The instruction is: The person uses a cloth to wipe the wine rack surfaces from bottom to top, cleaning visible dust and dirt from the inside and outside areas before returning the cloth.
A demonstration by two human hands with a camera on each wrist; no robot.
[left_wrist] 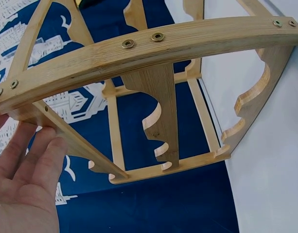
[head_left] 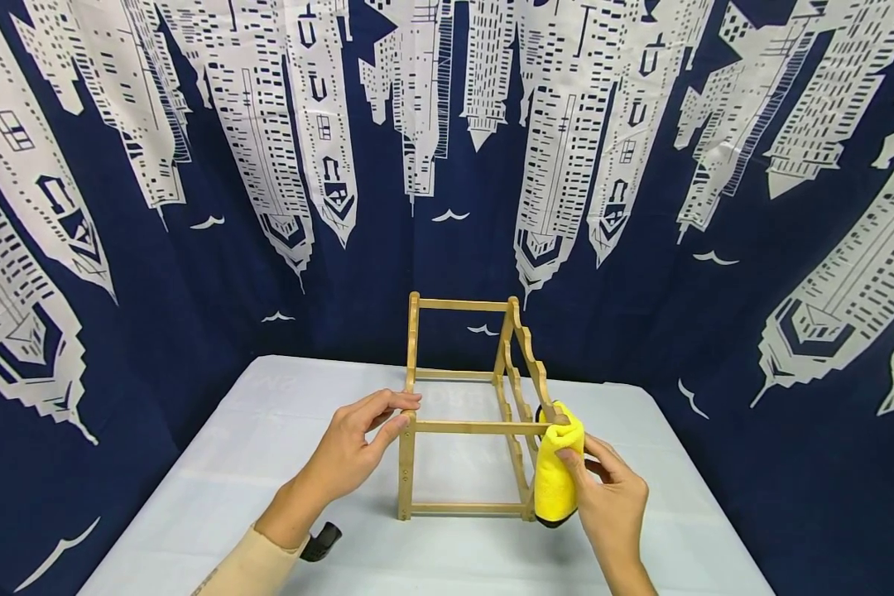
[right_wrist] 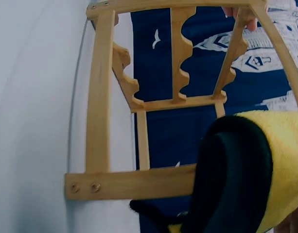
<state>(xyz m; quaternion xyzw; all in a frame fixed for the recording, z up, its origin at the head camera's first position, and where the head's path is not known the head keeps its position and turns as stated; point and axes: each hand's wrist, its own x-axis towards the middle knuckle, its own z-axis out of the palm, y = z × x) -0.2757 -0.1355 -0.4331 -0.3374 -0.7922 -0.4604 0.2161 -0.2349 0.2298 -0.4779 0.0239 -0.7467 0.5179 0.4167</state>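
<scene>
A light wooden rack (head_left: 465,428) with scalloped slats stands on the table. My left hand (head_left: 365,447) grips its near left upper corner, the fingers over the wood and the thumb on the near side. In the left wrist view, those fingers (left_wrist: 46,150) bend against the bolted side rail (left_wrist: 90,60). My right hand (head_left: 614,501) pinches a yellow cloth (head_left: 557,484) with a dark edge, folded around the rack's near right corner. Close up in the right wrist view, the cloth (right_wrist: 289,150) shows its dark underside and covers one end of the rail (right_wrist: 134,184).
The rack stands on a white-covered table (head_left: 283,397). Behind and at both sides hangs a dark blue curtain (head_left: 417,265) printed with white buildings and birds. A small black object (head_left: 322,542) shows beside the left wrist.
</scene>
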